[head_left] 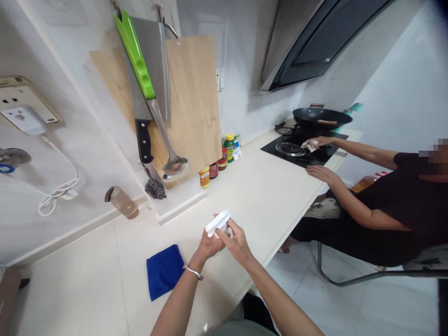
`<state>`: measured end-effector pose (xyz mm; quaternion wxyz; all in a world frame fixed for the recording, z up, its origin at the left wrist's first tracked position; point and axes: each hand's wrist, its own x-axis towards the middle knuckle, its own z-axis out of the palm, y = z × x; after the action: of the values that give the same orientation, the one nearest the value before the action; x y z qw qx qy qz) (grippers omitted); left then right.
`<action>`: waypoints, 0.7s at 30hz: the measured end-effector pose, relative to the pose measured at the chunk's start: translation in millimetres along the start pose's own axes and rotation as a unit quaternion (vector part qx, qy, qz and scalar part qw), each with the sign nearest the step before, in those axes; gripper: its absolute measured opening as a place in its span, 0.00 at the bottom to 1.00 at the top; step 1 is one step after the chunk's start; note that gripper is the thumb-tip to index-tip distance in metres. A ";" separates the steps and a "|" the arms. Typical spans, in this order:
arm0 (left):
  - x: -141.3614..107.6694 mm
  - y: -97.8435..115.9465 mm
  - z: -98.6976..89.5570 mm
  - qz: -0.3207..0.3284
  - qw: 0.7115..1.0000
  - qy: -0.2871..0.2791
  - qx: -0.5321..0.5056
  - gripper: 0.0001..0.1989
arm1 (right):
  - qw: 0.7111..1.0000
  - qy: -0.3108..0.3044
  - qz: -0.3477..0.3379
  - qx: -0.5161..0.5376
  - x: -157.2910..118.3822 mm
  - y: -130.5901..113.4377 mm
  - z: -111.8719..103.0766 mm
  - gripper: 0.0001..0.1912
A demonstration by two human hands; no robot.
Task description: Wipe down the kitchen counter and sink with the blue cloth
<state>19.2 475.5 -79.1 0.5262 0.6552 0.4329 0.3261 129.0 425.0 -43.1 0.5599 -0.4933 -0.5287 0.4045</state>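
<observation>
Above the counter both hands are on a small white oblong plastic item (pixel 219 222) whose exact kind I cannot make out. From below and the left, my left hand (pixel 208 246), with a bangle on its wrist, grips it. My right hand (pixel 238 243) has its thumb and fingers closed on the item's right side. Part of what lies between the palms is hidden by the fingers. A folded blue cloth (pixel 164 271) lies on the counter left of my left wrist.
Jars and bottles (pixel 223 163) stand against the wall. A cutting board (pixel 196 102), cleaver, knife and green-handled ladle (pixel 171 161) hang above. A brown cup (pixel 122 203) leans at left. At right, a seated person (pixel 371 210) holds a cloth on the cooktop (pixel 301 158) near a wok (pixel 322 117).
</observation>
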 end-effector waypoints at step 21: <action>-37.7 8.4 -50.3 0.007 0.994 -0.110 -0.018 0.15 | 0.974 -0.201 0.051 0.086 14.4 -4.7 17.4 0.26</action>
<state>-38.9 461.0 -58.2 0.5801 0.6804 0.3616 0.2641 113.1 440.3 -36.6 0.4611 -0.3777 -0.5679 0.5676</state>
